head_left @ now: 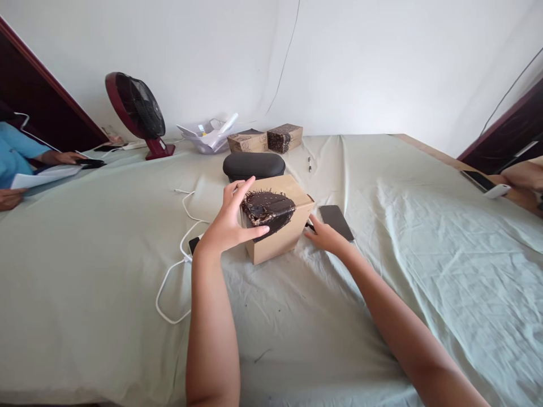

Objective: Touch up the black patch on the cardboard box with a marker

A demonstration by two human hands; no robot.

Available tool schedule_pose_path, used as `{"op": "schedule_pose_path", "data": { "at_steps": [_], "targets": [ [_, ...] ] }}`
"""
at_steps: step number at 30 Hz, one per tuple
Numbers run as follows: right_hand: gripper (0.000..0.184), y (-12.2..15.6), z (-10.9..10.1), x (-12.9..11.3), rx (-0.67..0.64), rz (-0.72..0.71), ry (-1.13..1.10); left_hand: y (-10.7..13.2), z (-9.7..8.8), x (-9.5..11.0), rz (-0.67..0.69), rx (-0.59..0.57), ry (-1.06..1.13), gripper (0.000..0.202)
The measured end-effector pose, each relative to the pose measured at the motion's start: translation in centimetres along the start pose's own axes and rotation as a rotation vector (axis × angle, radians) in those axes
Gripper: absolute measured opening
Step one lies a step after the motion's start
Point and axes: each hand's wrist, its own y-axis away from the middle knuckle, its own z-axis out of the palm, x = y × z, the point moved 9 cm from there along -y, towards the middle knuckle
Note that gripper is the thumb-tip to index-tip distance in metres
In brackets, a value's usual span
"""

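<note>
A brown cardboard box with a dark printed patch on top sits in the middle of a pale green sheet. My left hand presses against the box's left side, fingers spread and thumb on its front corner. My right hand lies low at the box's right side, fingers touching its lower edge. A dark phone lies flat just right of that hand.
A black oval case lies behind the box. A white cable loops at its left. A red fan, a clear bag and two small boxes stand at the back. Another person's hands and paper are at far left.
</note>
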Motion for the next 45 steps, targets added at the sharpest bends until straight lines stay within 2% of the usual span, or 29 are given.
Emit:
{"op": "schedule_pose_path", "data": {
  "at_steps": [2, 6, 7, 8, 10, 12, 13, 14, 16, 19, 22, 25, 29, 31, 36, 40, 45],
  "targets": [
    [0.059, 0.3, -1.2, 0.1, -0.039, 0.056, 0.025, -0.1, -0.1, 0.0, 0.007, 0.036, 0.001, 0.109],
    [0.026, 1.5, -4.7, -2.1, -0.085, 0.079, -0.048, -0.3, -0.7, 0.8, 0.026, 0.175, -0.044, 0.104],
    [0.023, 1.9, -5.5, -3.3, -0.092, 0.042, -0.127, -0.3, -0.8, 1.1, 0.029, 0.213, -0.059, 0.103],
    [0.024, 2.4, -6.1, -4.9, -0.115, -0.031, -0.297, -0.4, -0.8, 1.5, 0.027, 0.247, -0.076, 0.103],
    [0.035, 3.8, -6.9, -8.0, -0.166, -0.177, -0.556, -0.4, -0.5, 2.3, 0.008, 0.294, -0.125, 0.103],
    [0.044, 5.4, -8.0, -10.5, -0.086, -0.318, -0.659, -0.4, 0.3, 2.9, -0.035, 0.283, -0.184, 0.108],
    [0.042, 6.4, -8.4, -11.7, -0.022, -0.406, -0.677, -0.4, 1.0, 3.0, -0.06, 0.248, -0.211, 0.112],
    [0.037, 7.5, -8.4, -12.7, 0.018, -0.48, -0.671, -0.4, 1.7, 3.0, -0.082, 0.202, -0.234, 0.119],
    [0.03, 9.5, -7.3, -14.8, 0.013, -0.605, -0.59, -0.4, 3.0, 3.1, -0.109, 0.129, -0.276, 0.134],
    [0.035, 11.8, -5.8, -16.8, 0.077, -0.69, -0.292, -0.4, 4.2, 3.8, -0.075, 0.108, -0.317, 0.144],
    [0.01, 12.9, -5.1, -18.0, 0.169, -0.729, -0.062, -0.5, 5.6, 5.3, 0.012, 0.07, -0.325, 0.141],
    [0.014, 13.2, -5.0, -18.6, 0.236, -0.754, 0.037, -0.6, 6.7, 6.6, 0.038, 0.029, -0.339, 0.137],
    [0.01, 13.7, -6.5, -18.4, 0.414, -0.755, 0.025, -0.5, 7.3, 7.4, 0.068, -0.017, -0.33, 0.136],
    [0.009, 13.6, -7.2, -17.8, 0.466, -0.724, -0.031, -0.3, 7.5, 7.7, 0.098, -0.048, -0.325, 0.139],
    [0.015, 12.2, -7.9, -15.4, 0.473, -0.639, -0.327, -0.1, 7.7, 7.8, 0.141, -0.112, -0.338, 0.145],
    [0.017, 11.5, -7.8, -14.1, 0.486, -0.618, -0.491, 0.0, 7.2, 7.7, 0.173, -0.122, -0.292, 0.144],
    [0.016, 10.7, -7.9, -13.4, 0.526, -0.561, -0.426, 0.3, 5.3, 6.6, 0.208, -0.1, -0.18, 0.146]
  ]
}}
